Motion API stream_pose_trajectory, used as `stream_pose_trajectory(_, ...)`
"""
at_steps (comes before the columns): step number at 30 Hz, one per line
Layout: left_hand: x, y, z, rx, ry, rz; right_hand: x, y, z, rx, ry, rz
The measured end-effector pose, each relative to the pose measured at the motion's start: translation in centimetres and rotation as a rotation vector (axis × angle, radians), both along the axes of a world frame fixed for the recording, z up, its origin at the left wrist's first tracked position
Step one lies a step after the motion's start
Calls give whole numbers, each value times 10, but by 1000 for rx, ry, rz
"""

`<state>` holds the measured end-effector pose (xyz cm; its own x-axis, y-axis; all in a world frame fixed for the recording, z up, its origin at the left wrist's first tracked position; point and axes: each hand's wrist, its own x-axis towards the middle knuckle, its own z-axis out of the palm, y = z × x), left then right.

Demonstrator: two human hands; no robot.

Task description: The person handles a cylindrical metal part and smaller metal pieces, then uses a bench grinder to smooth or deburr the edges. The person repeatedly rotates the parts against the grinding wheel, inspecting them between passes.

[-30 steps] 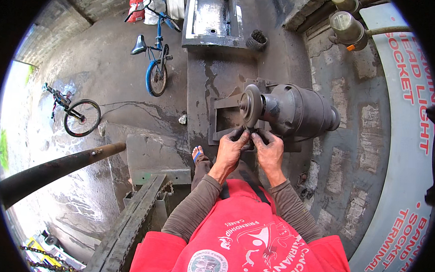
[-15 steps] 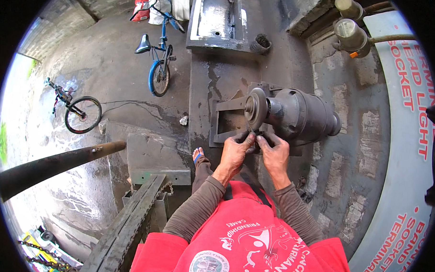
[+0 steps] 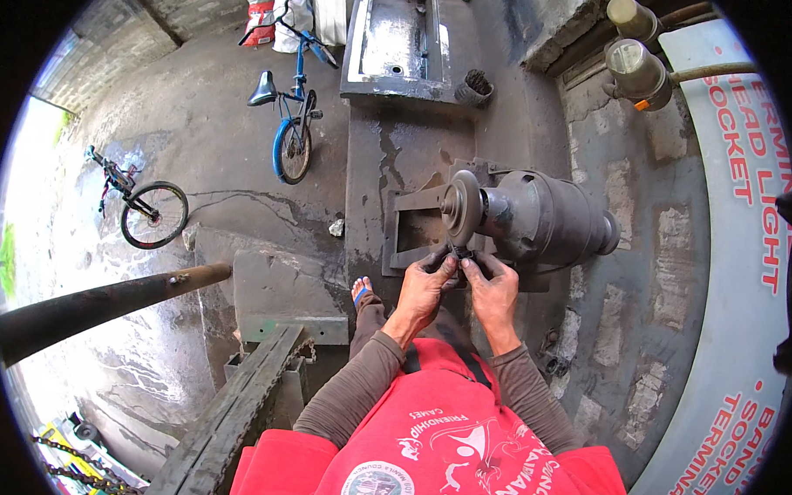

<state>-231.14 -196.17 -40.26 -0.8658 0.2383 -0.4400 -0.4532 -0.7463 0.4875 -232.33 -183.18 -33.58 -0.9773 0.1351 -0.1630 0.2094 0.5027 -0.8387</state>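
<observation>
A motor-driven grinding wheel (image 3: 461, 204) sits on the shaft of a grey cylindrical motor (image 3: 546, 216), mounted on a metal frame (image 3: 398, 234). My left hand (image 3: 423, 288) and my right hand (image 3: 491, 296) meet just below the wheel's lower rim, fingertips blackened. Both pinch a small dark piece (image 3: 458, 255) between them, at or very near the rim; whether it touches cannot be told.
A blue bicycle (image 3: 295, 148) and a black bicycle (image 3: 153, 213) stand left. A metal trough (image 3: 358, 76) and sacks (image 3: 290, 34) lie ahead. A pipe (image 3: 115, 294) and chained beam (image 3: 233, 416) are lower left. Jars (image 3: 633, 68) and a signboard (image 3: 717, 285) line the right.
My hands shift only slightly, staying together at the wheel's lower edge with the small piece. The surroundings sit a little differently in view as the camera moves slightly.
</observation>
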Motion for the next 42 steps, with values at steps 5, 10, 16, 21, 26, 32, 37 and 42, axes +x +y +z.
stream_pose_trajectory(5,-7,1,3,-107,19,5,-8,-3,0,-32,-23,-28)
stream_pose_trajectory(10,-5,-3,9,-126,46,-20,-1,-5,6,-135,-31,-63)
stream_pose_trajectory(16,22,-33,21,214,74,-230,35,-1,41,169,182,128)
stream_pose_trajectory(21,35,-43,33,424,52,-250,50,11,53,101,173,188)
stream_pose_trajectory(26,32,-39,32,369,-29,-273,44,25,45,-23,68,370)
stream_pose_trajectory(32,23,-39,23,133,-155,-400,46,32,35,-188,-95,310)
stream_pose_trajectory(37,28,-32,44,-78,-46,-165,49,26,31,-154,-147,261)
stream_pose_trajectory(42,27,-39,60,-116,48,-227,42,23,37,-303,-216,235)
